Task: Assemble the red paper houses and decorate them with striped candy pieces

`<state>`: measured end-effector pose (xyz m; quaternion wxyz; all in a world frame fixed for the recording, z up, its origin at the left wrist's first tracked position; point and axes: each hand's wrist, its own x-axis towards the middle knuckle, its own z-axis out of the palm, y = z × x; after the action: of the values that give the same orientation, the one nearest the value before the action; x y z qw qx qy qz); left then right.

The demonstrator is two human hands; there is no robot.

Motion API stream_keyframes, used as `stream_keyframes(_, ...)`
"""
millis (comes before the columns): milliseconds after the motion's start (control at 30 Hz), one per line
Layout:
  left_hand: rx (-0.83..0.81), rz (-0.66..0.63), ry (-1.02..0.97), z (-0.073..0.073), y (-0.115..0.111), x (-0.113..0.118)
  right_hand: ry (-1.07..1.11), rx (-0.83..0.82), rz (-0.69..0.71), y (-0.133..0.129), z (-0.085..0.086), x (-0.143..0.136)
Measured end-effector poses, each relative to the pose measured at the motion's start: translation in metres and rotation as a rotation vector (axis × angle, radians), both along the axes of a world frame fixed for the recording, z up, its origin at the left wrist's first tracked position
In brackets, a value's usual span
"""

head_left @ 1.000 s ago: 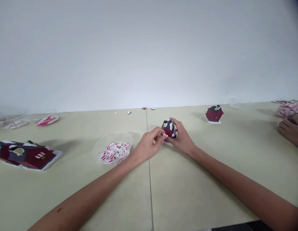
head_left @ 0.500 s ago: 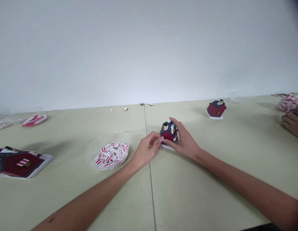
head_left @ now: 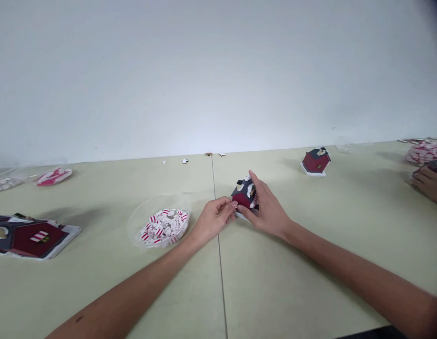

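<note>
Since the view one second earlier, the left hand (head_left: 215, 217) has shifted its fingertips toward the small house's (head_left: 241, 198) 8 o'clock corner. Thumb and finger form a narrow pinch there; whether they grip a piece cannot be told. The right hand (head_left: 270, 214) curls around the house from 4 o'clock, holding it. A bowl of striped pieces (head_left: 178, 227) sits at 8 o'clock, another house (head_left: 315, 162) at 2 o'clock.
</note>
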<state>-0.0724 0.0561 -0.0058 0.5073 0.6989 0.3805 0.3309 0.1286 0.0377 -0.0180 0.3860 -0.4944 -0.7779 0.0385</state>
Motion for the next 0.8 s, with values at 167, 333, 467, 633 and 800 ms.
stream_keyframes(167, -0.039, -0.024, -0.041, -0.0017, 0.0018, -0.0002, -0.062, 0.027, -0.011, 0.0003, 0.0000, -0.0018)
stream_keyframes(333, -0.048, -0.024, -0.026, -0.0015, 0.0024, 0.0006, -0.069, 0.049, -0.026, 0.0011, -0.0008, -0.0022)
stream_keyframes(467, -0.036, -0.016, -0.021, -0.0020, 0.0022, 0.0009, -0.062, 0.042, -0.020, 0.0012, -0.0005, -0.0015)
stream_keyframes(633, -0.012, 0.000, 0.003, -0.0018, 0.0014, 0.0010, -0.051, 0.048, -0.005, 0.0014, 0.0002, -0.0002)
stream_keyframes(800, -0.012, 0.001, -0.018, -0.0008, 0.0009, 0.0013, -0.052, 0.047, 0.006, 0.0002, 0.0011, -0.0001)
